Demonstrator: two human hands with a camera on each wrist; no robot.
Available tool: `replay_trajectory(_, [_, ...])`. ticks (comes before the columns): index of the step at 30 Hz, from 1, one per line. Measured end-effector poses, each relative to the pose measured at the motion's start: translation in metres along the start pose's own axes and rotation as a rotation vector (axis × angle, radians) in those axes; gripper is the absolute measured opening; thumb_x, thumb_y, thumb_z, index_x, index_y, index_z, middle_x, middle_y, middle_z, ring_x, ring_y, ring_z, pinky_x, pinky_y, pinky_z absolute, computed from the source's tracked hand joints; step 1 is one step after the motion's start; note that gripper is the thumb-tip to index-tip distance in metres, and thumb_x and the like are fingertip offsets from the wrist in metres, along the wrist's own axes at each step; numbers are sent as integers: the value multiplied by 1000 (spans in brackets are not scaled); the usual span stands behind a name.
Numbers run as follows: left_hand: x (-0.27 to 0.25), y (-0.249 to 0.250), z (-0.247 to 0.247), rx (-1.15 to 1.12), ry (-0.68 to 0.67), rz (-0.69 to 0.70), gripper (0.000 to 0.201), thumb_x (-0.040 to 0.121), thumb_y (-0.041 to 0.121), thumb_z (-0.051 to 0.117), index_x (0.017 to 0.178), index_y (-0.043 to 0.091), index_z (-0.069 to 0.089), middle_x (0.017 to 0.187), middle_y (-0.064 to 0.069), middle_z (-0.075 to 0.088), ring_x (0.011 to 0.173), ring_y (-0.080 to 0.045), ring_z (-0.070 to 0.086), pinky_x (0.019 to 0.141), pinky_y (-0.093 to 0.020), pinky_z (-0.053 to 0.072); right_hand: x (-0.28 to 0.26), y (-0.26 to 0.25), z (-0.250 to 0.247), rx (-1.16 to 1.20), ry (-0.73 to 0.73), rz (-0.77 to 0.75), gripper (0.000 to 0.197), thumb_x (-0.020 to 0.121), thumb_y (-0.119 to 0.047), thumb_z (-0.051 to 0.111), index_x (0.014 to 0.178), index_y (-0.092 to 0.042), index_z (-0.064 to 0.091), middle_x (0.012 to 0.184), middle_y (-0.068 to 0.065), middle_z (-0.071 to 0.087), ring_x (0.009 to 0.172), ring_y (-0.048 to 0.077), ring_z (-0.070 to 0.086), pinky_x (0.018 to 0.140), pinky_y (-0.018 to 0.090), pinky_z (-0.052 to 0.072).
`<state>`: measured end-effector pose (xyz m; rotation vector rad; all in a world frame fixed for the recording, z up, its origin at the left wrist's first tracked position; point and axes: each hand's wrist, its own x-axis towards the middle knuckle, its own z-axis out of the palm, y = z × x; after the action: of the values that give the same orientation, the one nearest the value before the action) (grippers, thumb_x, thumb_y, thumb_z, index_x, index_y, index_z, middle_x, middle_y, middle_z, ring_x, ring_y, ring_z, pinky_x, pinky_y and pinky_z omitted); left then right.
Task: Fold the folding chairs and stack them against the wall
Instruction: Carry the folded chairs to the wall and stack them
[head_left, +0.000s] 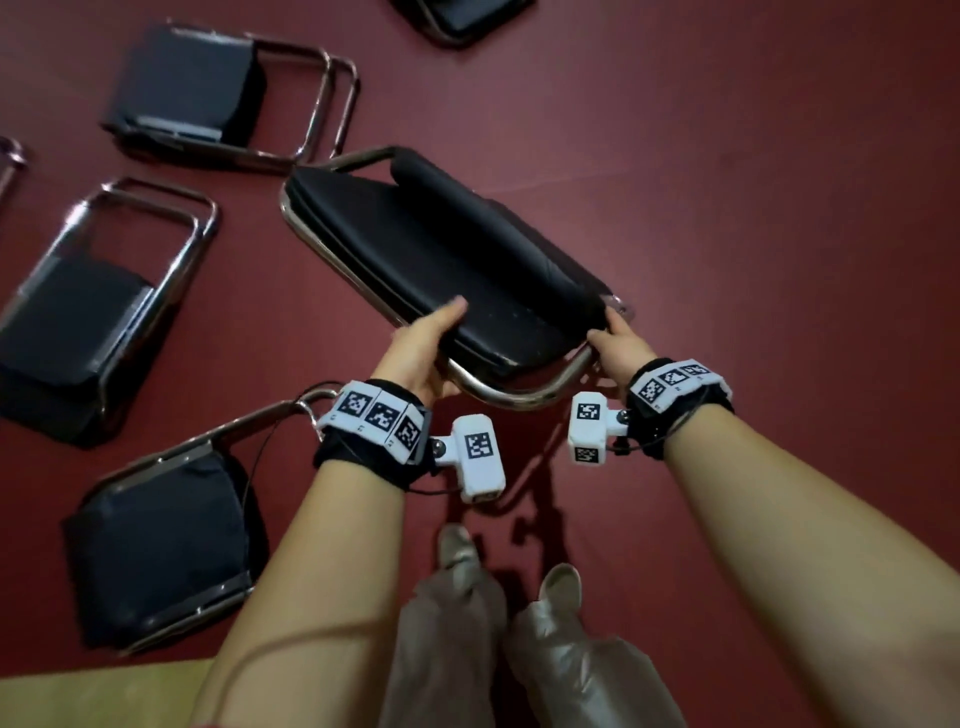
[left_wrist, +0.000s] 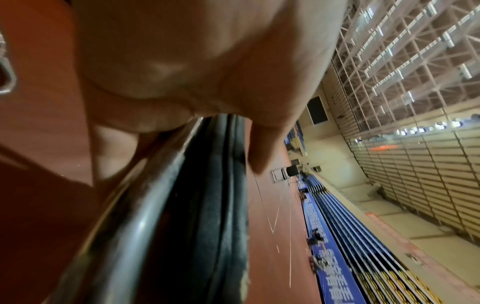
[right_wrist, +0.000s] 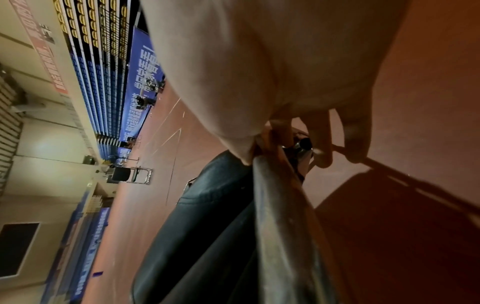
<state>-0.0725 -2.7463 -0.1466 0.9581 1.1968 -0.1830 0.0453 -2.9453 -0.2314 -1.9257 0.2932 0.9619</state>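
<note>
The held chair (head_left: 441, 260) is a black padded folding chair with a chrome tube frame, folded flat and carried above the dark red floor (head_left: 727, 208), tilted, its length running away from the person toward the upper left of the head view.

The left hand (head_left: 423, 353) grips the near left corner of the held chair: thumb laid over the top of the black cushion, fingers curled under the chrome tube. In the left wrist view the left hand (left_wrist: 182, 72) sits against the tube and cushion edge (left_wrist: 207, 205). The right hand (head_left: 621, 338) grips the near right corner, fingers wrapped around the frame where the backrest meets the tube. The right wrist view shows the right hand (right_wrist: 272, 72) closed on the chrome bar (right_wrist: 280, 226); motion blur makes the exact finger placement uncertain.

Four other folded chairs lie flat on the floor to the person's left: one at the upper left (head_left: 208, 98), one at mid left (head_left: 88, 322), one at the lower left (head_left: 166, 540), and a part of one at the top edge (head_left: 462, 21). All lie apart from the held chair. Both wrists carry marker bands with white camera modules. The person's shoes (head_left: 561, 587) stand on the floor below the held chair's near end. A strip of pale floor (head_left: 93, 691) shows at the bottom left corner. Blue tiered seating (left_wrist: 350, 226) lines the far side of the hall.
</note>
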Motion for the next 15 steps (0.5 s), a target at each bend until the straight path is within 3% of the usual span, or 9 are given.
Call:
replay_trajectory(2, [2,20,12,27,15,23,70,75,24,83,135,7,51,106,-12,75,87,-28,76,67,-44,61,-3,-20,-11,38,18,15,49,99,-13,46,141,-39,42,93,9,58,76,25,55,72,40,48])
replay_trajectory(5, [5,48,26,60,-1,35,66,75,20,85,131,6,52,104,-14,75,87,-30,76,69,-47,61,-5,-44,-22,34,-24,97,54,99,-11,44,143,-43,41,97,12,57,69,25,53,62,36,48])
replay_trajectory(7, [6,70,33,68,-11,45,83,61,26,91,130,7,50,106,-16,74,83,-33,75,68,-51,60,-17,-65,-23,105,7,113,53,94,-2,43,133,-36,52,98,13,61,66,26,57,50,27,50])
replay_trajectory(9, [11,92,39,49,21,75,102,42,31,94,129,6,47,108,-20,72,79,-37,75,70,-59,59,-22,-87,-23,160,30,180,51,85,5,46,124,-24,63,104,13,66,77,31,64,54,32,56])
replay_trajectory(11, [13,117,46,58,27,116,104,43,31,94,130,4,44,111,-22,68,83,-38,74,74,-59,59,-30,-107,-28,196,29,234,43,82,3,51,118,-14,66,108,13,68,78,30,67,52,30,53])
replay_trajectory(13, [19,135,50,141,50,128,109,41,38,92,131,3,43,113,-21,67,88,-37,72,81,-55,59,-39,-127,-33,198,25,242,25,85,-5,54,107,-9,64,97,12,67,67,26,66,51,25,48])
replay_trajectory(15, [34,150,52,204,70,139,118,27,49,90,129,5,49,110,-17,70,87,-35,73,84,-50,59,-53,-156,-42,232,37,222,9,92,-9,52,92,-8,61,81,12,65,62,26,63,56,28,49])
